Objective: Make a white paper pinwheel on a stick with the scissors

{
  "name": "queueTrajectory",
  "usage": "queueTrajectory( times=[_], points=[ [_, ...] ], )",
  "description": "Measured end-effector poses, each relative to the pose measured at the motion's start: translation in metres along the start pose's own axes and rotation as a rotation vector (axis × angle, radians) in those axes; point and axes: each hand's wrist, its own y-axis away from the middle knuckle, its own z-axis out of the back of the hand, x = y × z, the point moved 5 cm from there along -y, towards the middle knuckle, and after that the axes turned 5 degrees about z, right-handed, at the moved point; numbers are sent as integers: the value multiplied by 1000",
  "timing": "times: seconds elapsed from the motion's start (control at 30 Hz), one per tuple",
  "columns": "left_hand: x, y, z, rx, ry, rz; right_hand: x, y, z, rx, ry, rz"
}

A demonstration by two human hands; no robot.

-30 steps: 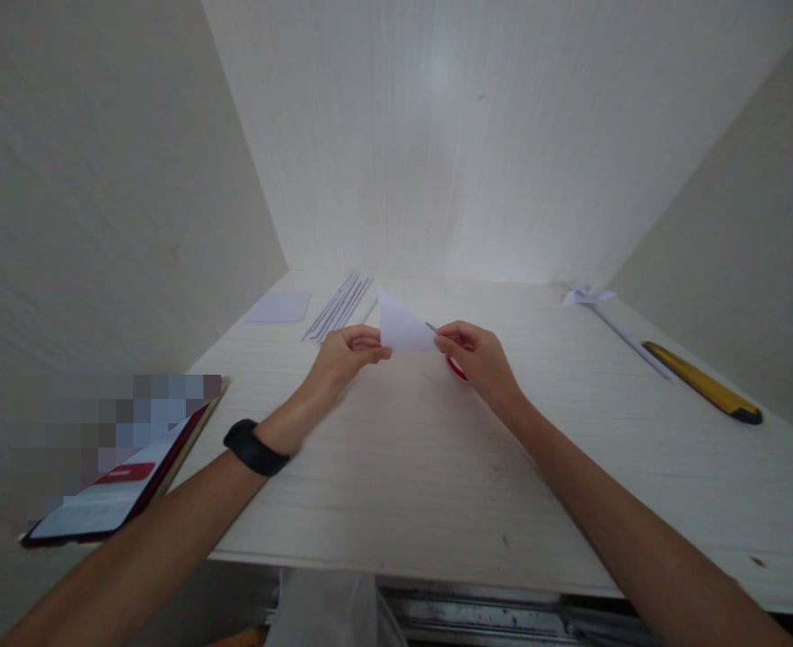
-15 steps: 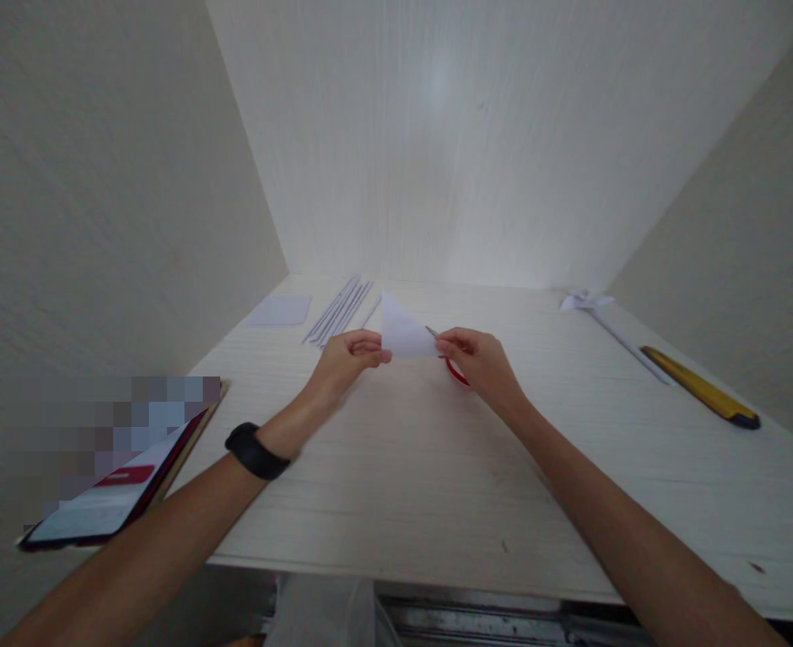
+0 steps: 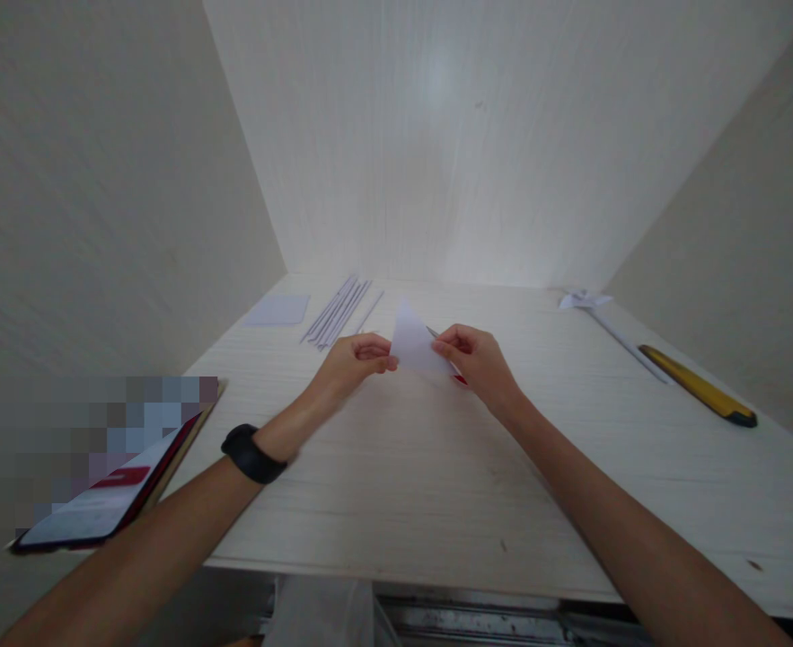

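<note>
A white triangular piece of paper [image 3: 415, 343] is held up above the tabletop between my two hands, its point upward. My left hand [image 3: 362, 356], with a black band on the wrist, pinches the lower left corner between thumb and fingers. Thumb and finger of my right hand [image 3: 471, 353] grip the paper's right edge. By that hand, a thin metal tip [image 3: 432, 332] and a bit of red handle [image 3: 460, 380] show, seemingly scissors. My hand and the paper cover most of them, and I cannot tell if they are held or lying on the table.
Thin white paper sticks [image 3: 338, 311] and a flat white sheet [image 3: 278, 309] lie at the back left. A white paper pinwheel [image 3: 585, 300] on a stick and a yellow-and-black cutter [image 3: 699, 386] lie right. A partly blurred tablet-like item [image 3: 92, 512] sits left. Panels enclose three sides.
The paper has tilted and moved slightly right and down, its tip now further right. My left hand moved slightly right with it. Less of the red handle shows.
</note>
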Motion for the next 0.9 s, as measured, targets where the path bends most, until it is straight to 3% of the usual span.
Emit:
queueTrajectory(
  times=[0.47, 0.73, 0.9],
  points=[
    [2, 1, -7, 74, -79, -5, 1, -3, -1, 1, -10, 17],
    [0, 2, -3, 12, -21, -9, 1, -1, 2, -40, -47, -1],
    [0, 3, -3, 0, 8, 17, 2, -2, 0, 2, -42, 29]
  ],
)
